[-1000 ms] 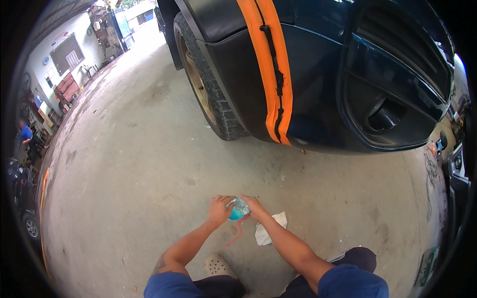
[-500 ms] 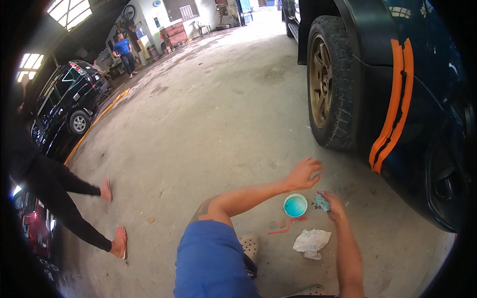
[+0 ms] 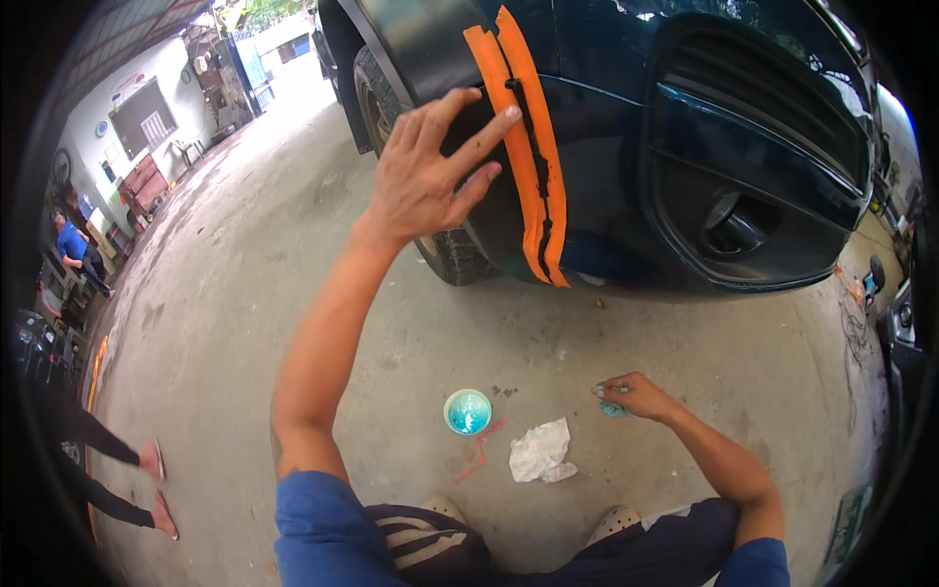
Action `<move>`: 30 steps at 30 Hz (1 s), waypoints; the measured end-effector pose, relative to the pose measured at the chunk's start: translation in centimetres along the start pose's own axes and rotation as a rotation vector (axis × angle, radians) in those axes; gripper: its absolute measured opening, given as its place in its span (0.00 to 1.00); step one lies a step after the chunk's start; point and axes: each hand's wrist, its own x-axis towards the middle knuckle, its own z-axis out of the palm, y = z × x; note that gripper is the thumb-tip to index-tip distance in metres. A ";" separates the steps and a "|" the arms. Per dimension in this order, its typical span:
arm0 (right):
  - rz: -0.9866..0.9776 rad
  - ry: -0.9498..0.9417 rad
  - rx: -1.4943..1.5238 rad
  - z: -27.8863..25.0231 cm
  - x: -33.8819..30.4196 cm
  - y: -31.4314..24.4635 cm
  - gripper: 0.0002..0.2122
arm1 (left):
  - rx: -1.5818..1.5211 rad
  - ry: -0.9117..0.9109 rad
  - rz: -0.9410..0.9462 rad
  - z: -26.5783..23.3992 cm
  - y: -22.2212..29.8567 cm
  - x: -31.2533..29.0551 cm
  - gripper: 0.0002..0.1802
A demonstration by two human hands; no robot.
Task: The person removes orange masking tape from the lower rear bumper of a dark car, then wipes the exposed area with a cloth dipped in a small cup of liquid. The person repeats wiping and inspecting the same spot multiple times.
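My left hand [image 3: 425, 171] is raised before the dark car's bumper [image 3: 606, 176], fingers spread and holding nothing. Its fingertips overlap the strips of orange tape [image 3: 533, 210], which run down both sides of a black seam; whether they touch, I cannot tell. Low over the floor at the right, my right hand [image 3: 641, 396] pinches a crumpled teal cloth [image 3: 613, 407]. Between my arms stands a small white tub [image 3: 468, 412] of blue-green liquid. A crumpled white rag [image 3: 540, 451] lies beside it, with a thin red strip [image 3: 479, 455] between the two.
Behind my left hand is the car's tyre [image 3: 455, 256]. A person in black trousers [image 3: 103, 430] stands at the left. Farther back, another person in a blue top [image 3: 73, 245] is near the wall. Cables [image 3: 856, 328] lie on the concrete floor at the right, near another vehicle.
The view has swung right toward the bumper. My left hand has risen from above the tub to the taped seam. My right hand has moved right, away from the tub, with the teal cloth.
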 end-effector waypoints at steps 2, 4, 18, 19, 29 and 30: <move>0.140 0.059 0.097 1.0 -1.3 1.0 0.21 | 0.070 -0.013 0.019 0.0 -1.1 0.8 0.31; 0.134 0.005 0.073 2.2 -1.8 1.7 0.22 | 0.118 -0.008 0.023 0.2 -2.0 1.4 0.28; 0.040 -0.169 0.021 4.8 -1.8 0.1 0.22 | 0.159 -0.021 0.044 0.4 -2.6 2.2 0.28; 0.032 -0.166 0.020 4.8 -1.7 0.1 0.22 | 0.154 -0.019 0.043 0.3 -2.7 2.3 0.28; 0.077 -0.189 0.014 4.8 -1.5 0.4 0.24 | -0.008 -0.001 -0.076 -0.1 -1.6 2.6 0.27; 0.069 -0.179 0.001 4.9 -1.5 0.4 0.24 | -0.026 -0.004 -0.095 -0.1 -1.4 2.6 0.26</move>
